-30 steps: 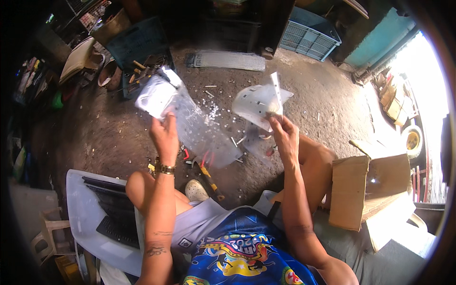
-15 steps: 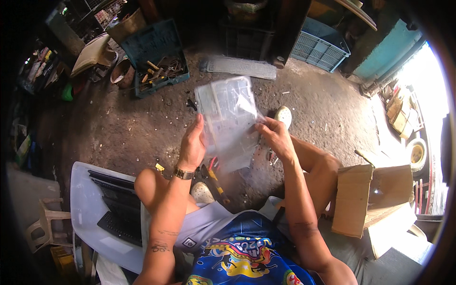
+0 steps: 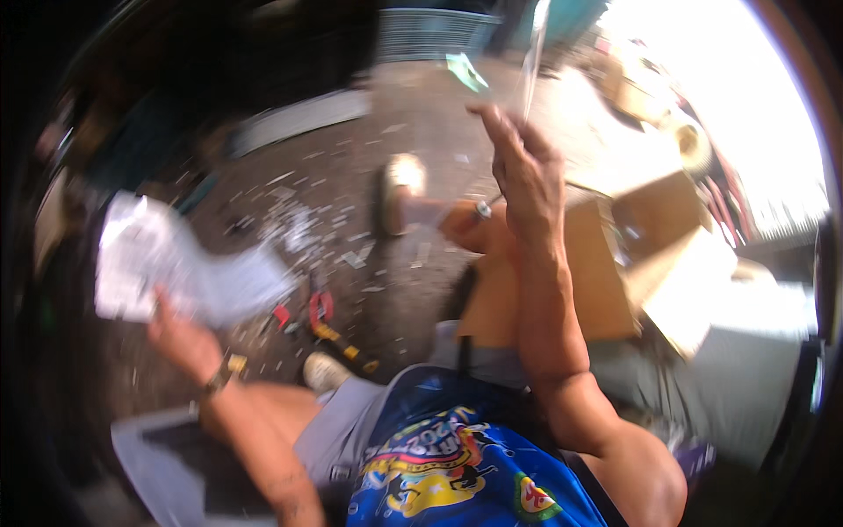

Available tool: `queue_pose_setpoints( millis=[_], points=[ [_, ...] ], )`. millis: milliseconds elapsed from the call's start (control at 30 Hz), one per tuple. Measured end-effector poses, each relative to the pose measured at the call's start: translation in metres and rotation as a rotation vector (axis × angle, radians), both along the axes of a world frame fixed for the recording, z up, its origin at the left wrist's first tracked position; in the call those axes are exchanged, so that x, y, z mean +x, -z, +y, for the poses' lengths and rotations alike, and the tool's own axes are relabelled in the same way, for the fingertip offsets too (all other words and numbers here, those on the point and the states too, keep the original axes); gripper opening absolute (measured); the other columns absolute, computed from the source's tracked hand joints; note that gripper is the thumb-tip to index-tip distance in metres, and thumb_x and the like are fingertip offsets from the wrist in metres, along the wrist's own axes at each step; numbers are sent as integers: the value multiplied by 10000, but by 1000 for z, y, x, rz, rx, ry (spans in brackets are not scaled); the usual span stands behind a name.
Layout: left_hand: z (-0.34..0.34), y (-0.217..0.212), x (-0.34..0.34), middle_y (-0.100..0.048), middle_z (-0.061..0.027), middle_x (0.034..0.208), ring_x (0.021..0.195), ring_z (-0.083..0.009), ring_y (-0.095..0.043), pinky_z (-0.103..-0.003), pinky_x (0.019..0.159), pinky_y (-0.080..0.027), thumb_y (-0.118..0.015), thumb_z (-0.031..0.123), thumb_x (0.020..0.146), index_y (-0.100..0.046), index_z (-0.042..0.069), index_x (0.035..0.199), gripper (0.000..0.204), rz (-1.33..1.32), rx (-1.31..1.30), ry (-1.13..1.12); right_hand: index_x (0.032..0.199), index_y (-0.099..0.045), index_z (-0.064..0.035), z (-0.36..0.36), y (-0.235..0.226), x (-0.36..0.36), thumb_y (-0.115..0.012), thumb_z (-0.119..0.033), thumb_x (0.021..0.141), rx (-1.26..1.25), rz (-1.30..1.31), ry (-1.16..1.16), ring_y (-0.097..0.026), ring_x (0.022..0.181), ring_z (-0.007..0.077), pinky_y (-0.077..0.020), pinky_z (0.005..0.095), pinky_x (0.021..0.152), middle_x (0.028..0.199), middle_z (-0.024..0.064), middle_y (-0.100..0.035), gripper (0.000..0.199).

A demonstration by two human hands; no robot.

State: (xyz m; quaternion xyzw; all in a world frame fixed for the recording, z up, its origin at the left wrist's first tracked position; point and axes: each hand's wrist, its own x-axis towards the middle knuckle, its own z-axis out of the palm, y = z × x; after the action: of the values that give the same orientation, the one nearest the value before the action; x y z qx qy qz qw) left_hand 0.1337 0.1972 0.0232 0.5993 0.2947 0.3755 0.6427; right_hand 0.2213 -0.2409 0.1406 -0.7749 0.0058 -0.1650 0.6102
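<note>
My left hand (image 3: 189,338) is closed on the lower edge of a whitish flat panel (image 3: 140,255), held out at the left and blurred. A thin, translucent white sheet (image 3: 241,285) trails from the panel's right side above the floor. My right hand (image 3: 531,171) is raised at centre right, its index finger stretched out and its other fingers curled. A thin pale streak (image 3: 532,66) rises from its fingers; motion blur hides what it is. A small grey tip (image 3: 483,209) shows beside the palm. Beyond the fingertips is a light green piece (image 3: 465,72).
An opened cardboard box (image 3: 663,220) stands at my right. A red and yellow-handled tool (image 3: 338,334) lies on the floor before me, near scattered white scraps (image 3: 294,228). A long pale slab (image 3: 303,120) and a blue crate (image 3: 435,35) are farther off.
My view has swung right. My hands have parted: the left took the panel and sheet leftward, the right left the panel and rose to the right. The green piece has come into view.
</note>
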Motion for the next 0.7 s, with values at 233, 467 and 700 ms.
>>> queue_pose_setpoints(
  millis=[233,467,700],
  points=[
    [-8,4,4,-595,-210,1424,1261,-282,-605,-417,1087,-454,-699,266,1013,-556,-105,1391,549,-121,-135,142,1256,-752,-143,-160,-203,-105,-676,-126,920,-1153,-494,804,-409,595,2,-330,191,500,819,-42,-543,345],
    [-9,-1,7,-570,-221,1455,1263,-303,-608,-420,1107,-448,-696,245,1009,-552,-117,1396,550,-63,-149,58,1338,-689,-102,-212,-223,-125,-695,-209,946,-838,-330,930,-471,780,60,-437,192,671,989,5,-546,406],
    [10,-23,-11,-686,-175,1236,1097,-248,-667,-377,976,-518,-678,128,1002,-622,-85,1340,403,131,278,-206,1405,-566,34,-171,-182,-78,-585,-132,1021,-531,-366,30,-641,1089,137,-533,237,809,1303,124,-637,419]
  ],
)
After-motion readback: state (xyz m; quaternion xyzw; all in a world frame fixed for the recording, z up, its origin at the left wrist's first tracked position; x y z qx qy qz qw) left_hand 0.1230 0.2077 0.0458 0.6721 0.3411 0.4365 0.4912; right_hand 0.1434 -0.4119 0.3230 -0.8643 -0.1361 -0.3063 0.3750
